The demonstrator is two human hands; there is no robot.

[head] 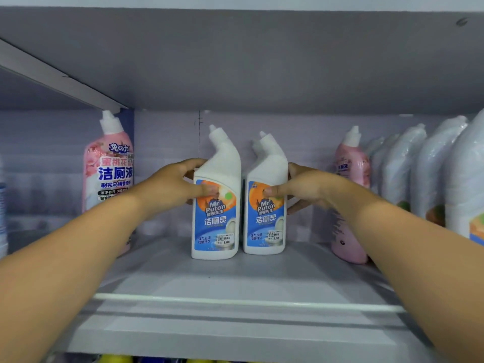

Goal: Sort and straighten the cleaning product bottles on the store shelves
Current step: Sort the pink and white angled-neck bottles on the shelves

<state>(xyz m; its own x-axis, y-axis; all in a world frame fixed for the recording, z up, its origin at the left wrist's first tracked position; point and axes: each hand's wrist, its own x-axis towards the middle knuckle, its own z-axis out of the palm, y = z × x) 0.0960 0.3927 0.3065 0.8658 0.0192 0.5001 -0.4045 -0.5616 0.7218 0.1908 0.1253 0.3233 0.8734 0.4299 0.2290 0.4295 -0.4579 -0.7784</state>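
Observation:
Two white angled-neck bottles with blue and orange labels stand upright side by side in the middle of the white shelf (235, 284). My left hand (172, 187) grips the left white bottle (217, 226), thumb across its label and fingers round its back. My right hand (306, 189) grips the right white bottle (265, 226) the same way from the right side. The two bottles nearly touch, labels facing me.
A pink bottle (110, 176) stands at the left, another pink bottle (352, 184) at the right. A row of plastic-wrapped white bottles (429, 176) lines the far right. The upper shelf's underside (235, 61) hangs close above. Yellow caps (115, 358) show below.

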